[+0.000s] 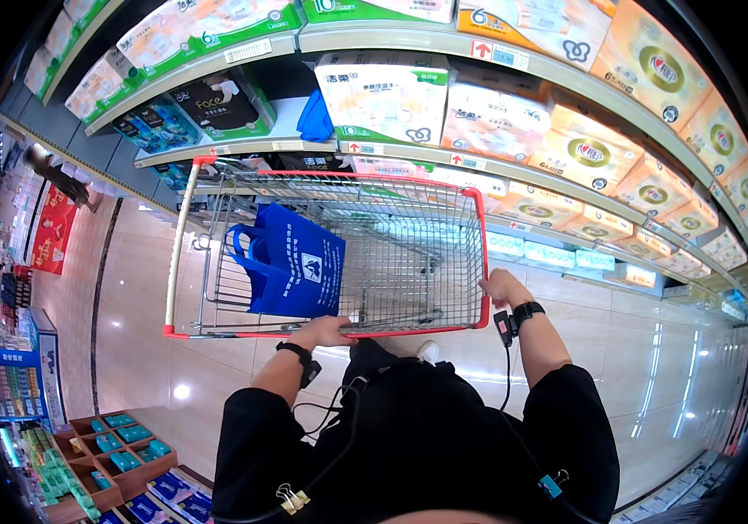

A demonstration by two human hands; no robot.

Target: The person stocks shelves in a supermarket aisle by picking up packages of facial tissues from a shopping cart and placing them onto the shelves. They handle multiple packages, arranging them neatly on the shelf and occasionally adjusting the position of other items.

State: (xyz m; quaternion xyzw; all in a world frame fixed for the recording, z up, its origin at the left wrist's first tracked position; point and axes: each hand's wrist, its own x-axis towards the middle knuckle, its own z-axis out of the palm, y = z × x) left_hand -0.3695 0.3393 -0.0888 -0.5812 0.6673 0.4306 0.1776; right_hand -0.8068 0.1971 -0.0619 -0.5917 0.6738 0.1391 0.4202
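Note:
A wire shopping cart (407, 262) with red corners and rim stands sideways before me. My left hand (328, 332) is closed on the near long rim of the cart, close to its middle. My right hand (504, 287) grips the red rim at the cart's right end. Inside the basket, towards the handle end at the left, lies a blue tote bag (302, 262) with white printing, its handles pointing left. Beyond the cart, packs of tissues fill the shelves, among them a white and green pack (380, 101) with a crumpled blue cloth or bag (315, 118) beside it.
Long store shelves (407, 154) curve along the far side, close behind the cart. At the lower left stands a wooden display bin (144, 468) with teal packs. A person (66, 177) is at the far left, near a red poster (54, 229). Tiled floor (584, 373) extends to the right.

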